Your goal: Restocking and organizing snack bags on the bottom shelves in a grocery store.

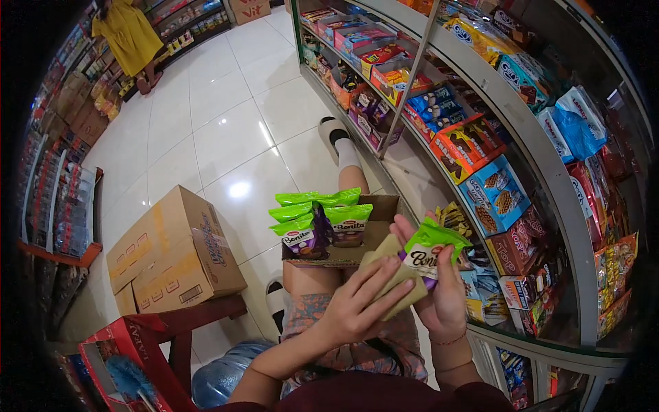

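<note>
My left hand (355, 304) holds a folded beige cloth (399, 301) against the side of a snack packet. That green, white and purple Bonita packet (425, 252) is gripped in my right hand (445, 301), between thumb and fingers. On my lap rests an open cardboard display box (383, 211). Several upright Bonita packets (297, 239) fill its left part, while bare cardboard shows on its right side. The cloth covers the packet's lower left part.
A glass display case (484, 82) full of boxed snacks curves along the right. To the left, a large carton (175, 257) sits on a wooden bench (206, 316), near a blue duster (128, 378). A person in yellow (126, 38) stands by the far shelves.
</note>
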The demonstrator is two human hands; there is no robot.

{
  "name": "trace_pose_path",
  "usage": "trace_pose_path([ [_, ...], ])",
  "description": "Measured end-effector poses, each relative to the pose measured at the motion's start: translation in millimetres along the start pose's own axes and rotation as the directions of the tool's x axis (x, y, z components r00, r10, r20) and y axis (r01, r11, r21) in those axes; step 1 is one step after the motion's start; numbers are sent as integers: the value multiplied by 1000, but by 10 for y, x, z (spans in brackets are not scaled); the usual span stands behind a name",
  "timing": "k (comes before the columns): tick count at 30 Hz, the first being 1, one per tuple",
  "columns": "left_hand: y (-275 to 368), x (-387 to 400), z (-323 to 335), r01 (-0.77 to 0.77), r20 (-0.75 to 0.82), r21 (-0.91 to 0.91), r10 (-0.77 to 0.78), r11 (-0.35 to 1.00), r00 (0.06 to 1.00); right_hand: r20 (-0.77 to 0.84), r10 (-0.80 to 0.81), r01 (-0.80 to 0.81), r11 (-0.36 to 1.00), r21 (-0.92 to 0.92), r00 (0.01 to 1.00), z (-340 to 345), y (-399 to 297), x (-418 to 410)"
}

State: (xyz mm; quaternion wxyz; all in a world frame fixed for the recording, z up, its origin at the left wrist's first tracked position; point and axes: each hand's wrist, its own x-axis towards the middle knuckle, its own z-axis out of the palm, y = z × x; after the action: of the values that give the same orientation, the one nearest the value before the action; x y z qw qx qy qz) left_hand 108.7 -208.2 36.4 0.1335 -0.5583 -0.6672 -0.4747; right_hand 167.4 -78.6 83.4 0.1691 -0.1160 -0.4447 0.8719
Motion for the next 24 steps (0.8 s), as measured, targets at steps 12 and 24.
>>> trace_pose_path([
  [12, 138, -224, -142, 43, -165, 128, -21, 991, 986, 51, 25, -11, 963, -268, 998, -205, 5, -165],
  [24, 78, -117, -111, -165, 118, 172, 146, 971, 982, 165, 339, -373, 886, 275, 926, -139, -212, -38],
])
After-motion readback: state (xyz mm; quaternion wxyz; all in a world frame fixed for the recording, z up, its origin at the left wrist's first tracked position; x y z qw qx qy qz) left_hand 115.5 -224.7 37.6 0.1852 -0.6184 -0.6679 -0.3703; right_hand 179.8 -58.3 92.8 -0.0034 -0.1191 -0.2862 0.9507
